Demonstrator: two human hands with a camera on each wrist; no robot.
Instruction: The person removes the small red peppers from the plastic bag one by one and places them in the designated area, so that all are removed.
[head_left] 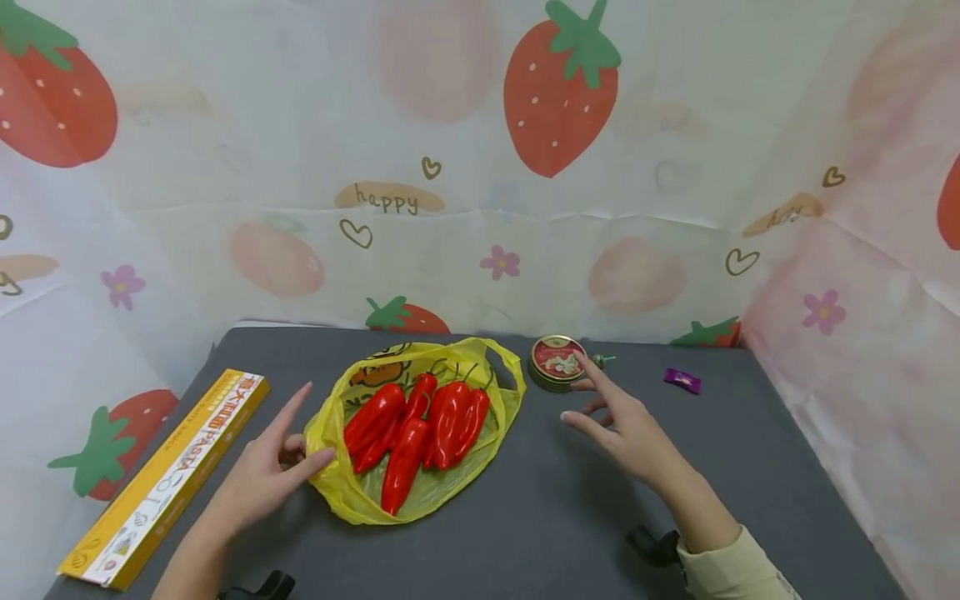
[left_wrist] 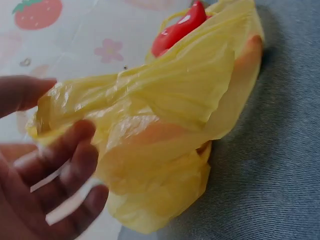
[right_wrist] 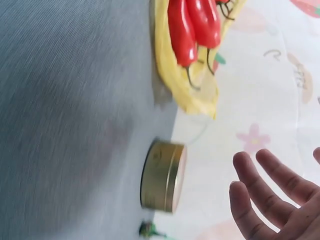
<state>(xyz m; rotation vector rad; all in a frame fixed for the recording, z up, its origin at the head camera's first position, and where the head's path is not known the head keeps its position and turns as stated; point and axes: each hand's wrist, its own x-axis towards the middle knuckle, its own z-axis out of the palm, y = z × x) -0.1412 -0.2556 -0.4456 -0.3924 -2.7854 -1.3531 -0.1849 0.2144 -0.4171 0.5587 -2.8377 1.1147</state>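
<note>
A yellow plastic bag (head_left: 465,486) lies with its mouth spread on the grey table, and several glossy red peppers (head_left: 405,467) show inside. My left hand (head_left: 262,475) is at the bag's left rim, thumb over the edge and index finger extended. In the left wrist view, the bag's side (left_wrist: 165,95) rises beside the loosely bent fingers (left_wrist: 82,165). To the right, my right hand (head_left: 618,425) hovers with its fingers apart, holding nothing. Its index fingertip overlaps a round tin (head_left: 555,362) with a red lid in the head view; the right wrist view shows the tin (right_wrist: 162,176) apart from the fingers.
A long yellow pasta box (head_left: 168,479) lies along the table's left side. A small green stemmed item (head_left: 598,361) sits just right of the tin. Farther right is a purple wrapped candy (head_left: 682,381). A strawberry-print sheet (head_left: 480,125) hangs behind the table.
</note>
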